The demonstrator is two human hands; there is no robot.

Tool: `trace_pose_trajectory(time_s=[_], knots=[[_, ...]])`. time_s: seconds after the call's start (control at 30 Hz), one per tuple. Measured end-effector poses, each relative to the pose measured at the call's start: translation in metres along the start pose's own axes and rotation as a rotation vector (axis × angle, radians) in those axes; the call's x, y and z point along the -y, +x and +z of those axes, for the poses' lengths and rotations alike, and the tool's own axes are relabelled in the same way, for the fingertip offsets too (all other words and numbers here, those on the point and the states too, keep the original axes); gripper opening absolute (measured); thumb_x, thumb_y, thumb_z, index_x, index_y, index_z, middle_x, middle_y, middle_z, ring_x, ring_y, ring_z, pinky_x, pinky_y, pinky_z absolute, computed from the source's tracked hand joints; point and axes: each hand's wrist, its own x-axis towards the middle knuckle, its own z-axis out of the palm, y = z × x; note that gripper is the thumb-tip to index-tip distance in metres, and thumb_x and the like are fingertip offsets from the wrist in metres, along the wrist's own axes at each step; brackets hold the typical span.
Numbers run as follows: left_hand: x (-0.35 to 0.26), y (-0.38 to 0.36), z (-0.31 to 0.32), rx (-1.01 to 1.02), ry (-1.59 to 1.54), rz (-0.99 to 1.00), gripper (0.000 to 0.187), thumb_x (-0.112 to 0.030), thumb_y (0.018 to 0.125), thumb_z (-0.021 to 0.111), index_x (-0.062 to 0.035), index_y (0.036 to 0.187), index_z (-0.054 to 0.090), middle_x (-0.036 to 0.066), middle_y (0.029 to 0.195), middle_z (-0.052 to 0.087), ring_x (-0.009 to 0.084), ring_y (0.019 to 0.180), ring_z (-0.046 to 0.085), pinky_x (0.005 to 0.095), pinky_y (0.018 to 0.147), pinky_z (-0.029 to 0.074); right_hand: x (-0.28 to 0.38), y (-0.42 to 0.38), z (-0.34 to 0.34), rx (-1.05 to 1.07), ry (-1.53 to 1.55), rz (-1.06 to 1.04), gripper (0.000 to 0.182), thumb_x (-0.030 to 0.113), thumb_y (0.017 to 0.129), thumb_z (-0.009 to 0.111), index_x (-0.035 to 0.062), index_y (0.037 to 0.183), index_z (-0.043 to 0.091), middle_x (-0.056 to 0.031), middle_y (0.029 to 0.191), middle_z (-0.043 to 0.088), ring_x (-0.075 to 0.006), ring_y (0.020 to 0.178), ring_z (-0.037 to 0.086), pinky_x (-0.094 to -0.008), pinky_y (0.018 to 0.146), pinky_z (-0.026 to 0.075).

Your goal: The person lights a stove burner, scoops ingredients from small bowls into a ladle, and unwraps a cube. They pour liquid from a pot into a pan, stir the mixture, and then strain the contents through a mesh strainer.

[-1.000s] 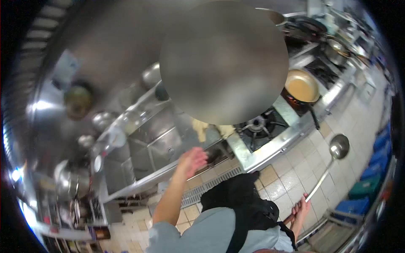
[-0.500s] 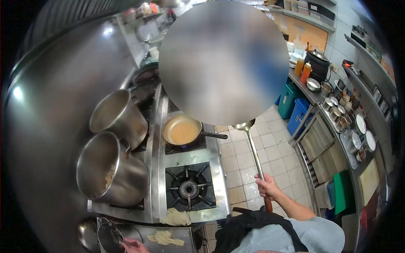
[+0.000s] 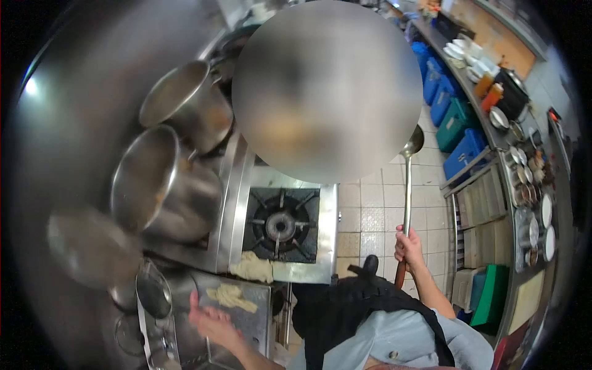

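My right hand (image 3: 409, 246) is wrapped round the wooden grip of a long metal ladle (image 3: 407, 185). Its bowl points away from me over the tiled floor. At lower left, my left hand (image 3: 211, 319) is slightly blurred, thumb apart from the fingers, and I see nothing in it. It is near a pale crumpled cloth (image 3: 231, 297) on the metal counter and a round dark pan (image 3: 153, 291). Farther left is a round metallic shape (image 3: 92, 246), too smeared by motion to name; no contact with my hand is visible.
Two tall steel pots (image 3: 200, 197) stand left of a gas burner (image 3: 282, 223). Another cloth (image 3: 253, 267) lies on the stove's front edge. A large blurred circle covers the middle. A counter with several small containers (image 3: 524, 176) runs along the right, with blue bins (image 3: 464, 154) below its far part.
The view has shifted, and the blurred circle now covers the frying pan. My left hand has come farther into view. The smeared metallic shape has appeared at left. My right hand still holds the ladle.
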Motion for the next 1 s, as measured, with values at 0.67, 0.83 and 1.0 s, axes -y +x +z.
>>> trace_pose_trajectory(time_s=[0.67,0.83,1.0], knots=[[0.085,0.132,0.346,0.72,1.021,0.622,0.021,-0.009,0.095,0.052,0.0058,0.103,0.065,0.027,0.089,0.07,0.0434,0.083,0.068,0.0481,0.071,0.055,0.018,0.018,-0.122,-0.232,-0.099,0.01,0.022,0.012,0.098,0.056,0.0123,0.12,0.052,0.0052,0.062,0.037,-0.0047,0.042,0.035,-0.0222,0.034,0.031],[0.115,0.155,0.39,0.702,1.246,0.621,0.017,0.0,0.087,0.053,0.005,0.096,0.067,0.03,0.094,0.069,0.0477,0.096,0.066,0.054,0.083,0.053,0.01,0.003,-0.122,-0.339,-0.071,0.026,0.021,0.015,0.099,0.057,0.0136,0.119,0.052,0.0055,0.062,0.035,-0.0049,0.041,0.034,-0.0219,0.034,0.03],[0.146,0.166,0.41,0.74,1.27,0.468,0.018,0.0,0.086,0.054,0.0054,0.094,0.069,0.031,0.095,0.069,0.0477,0.098,0.066,0.0523,0.084,0.054,0.007,-0.004,-0.121,-0.406,-0.063,0.029,0.021,0.015,0.098,0.059,0.0137,0.118,0.053,0.005,0.062,0.036,-0.0058,0.042,0.034,-0.0227,0.035,0.031]])
